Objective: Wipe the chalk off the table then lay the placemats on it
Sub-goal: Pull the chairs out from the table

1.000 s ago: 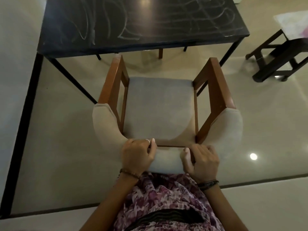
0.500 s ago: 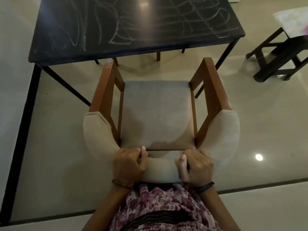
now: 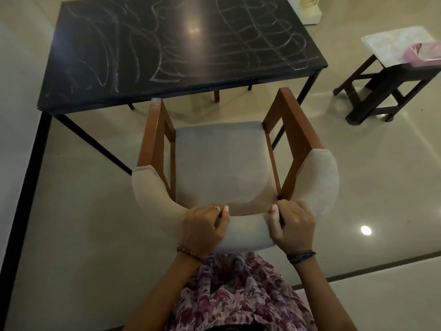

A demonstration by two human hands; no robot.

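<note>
our left hand [image 3: 202, 229] and right hand [image 3: 294, 226] have fingers clamped on the chair [image 3: 222, 163] backrest. it looks heavy and stiff; we'd grip its padded top. chalk [image 3: 167, 44] covers the tabletop [image 3: 100, 91].

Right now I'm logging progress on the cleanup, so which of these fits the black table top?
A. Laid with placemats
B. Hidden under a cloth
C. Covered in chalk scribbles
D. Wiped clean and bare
C: white chalk scribbles run across the black table, with no cloth or placemat on it, while the left hand and right hand grip the armchair backrest.
</note>
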